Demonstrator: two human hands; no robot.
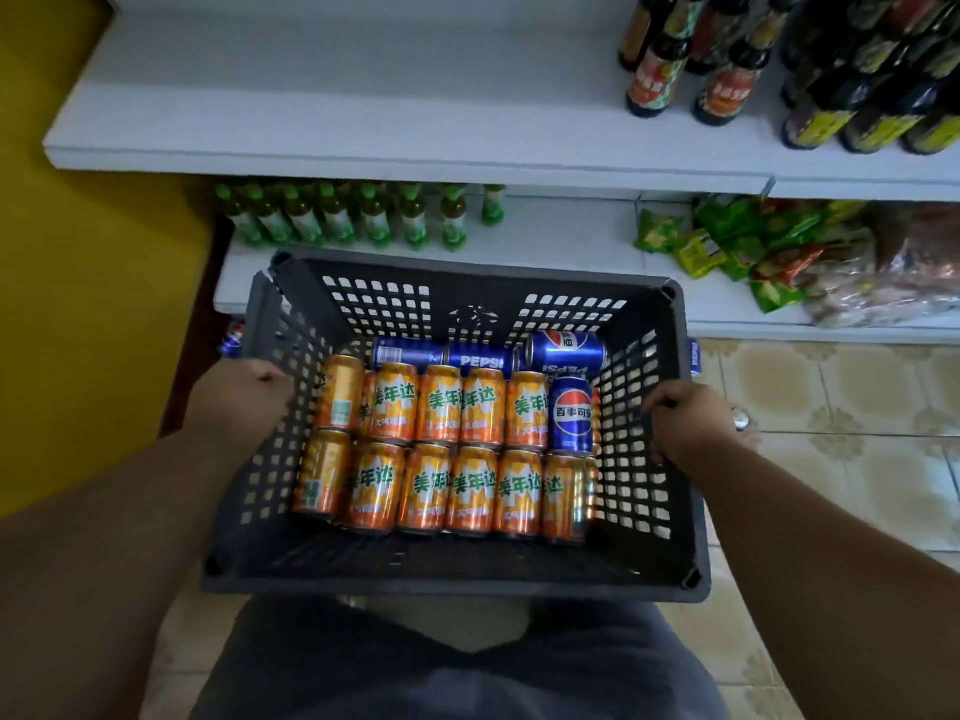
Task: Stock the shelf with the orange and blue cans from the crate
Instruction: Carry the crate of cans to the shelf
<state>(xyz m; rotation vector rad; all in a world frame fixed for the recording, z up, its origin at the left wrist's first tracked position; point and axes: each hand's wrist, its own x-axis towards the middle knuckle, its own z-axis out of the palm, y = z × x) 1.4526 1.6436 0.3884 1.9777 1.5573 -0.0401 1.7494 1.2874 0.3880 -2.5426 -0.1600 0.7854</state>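
Upper shelf [311,96]: I see white board, dark sauce bottles [779,70] standing at its right end.
Lower shelf [561,236]: I see a row of green-capped bottles [358,215] at left, green and red snack packets [753,252] heaped at right.
Floor [831,387]: pale patterned tiles.

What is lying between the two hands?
In the head view, the grey crate spans from the left hand to the right hand, with orange cans and blue cans inside.
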